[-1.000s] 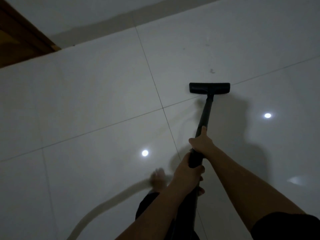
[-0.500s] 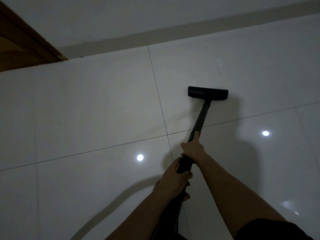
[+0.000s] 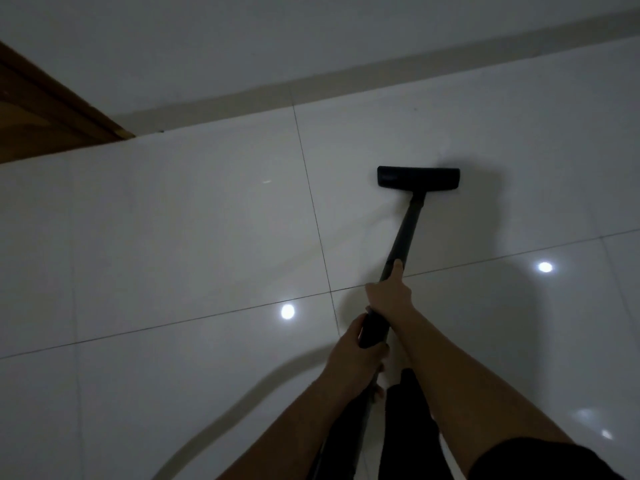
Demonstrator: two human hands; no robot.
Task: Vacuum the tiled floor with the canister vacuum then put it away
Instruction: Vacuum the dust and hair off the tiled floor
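Observation:
A black vacuum floor head (image 3: 418, 178) lies flat on the glossy white tiled floor (image 3: 180, 237), ahead and slightly right of me. Its dark wand (image 3: 403, 233) slopes back toward my body. My right hand (image 3: 389, 294) grips the wand higher up, thumb lying along the tube. My left hand (image 3: 356, 355) grips the wand's thicker handle end just behind it. A pale hose (image 3: 239, 407) trails off to the lower left, dim and blurred. The canister is out of view.
A wall with a beige skirting strip (image 3: 346, 79) runs along the far side, close beyond the floor head. A brown wooden door frame (image 3: 52, 112) sits at the upper left. My dark trouser leg (image 3: 408, 427) is below the hands.
The floor head has slid forward across the tile joint toward the wall, and my view has tipped up, showing more wall and skirting. Both hands keep their hold on the wand.

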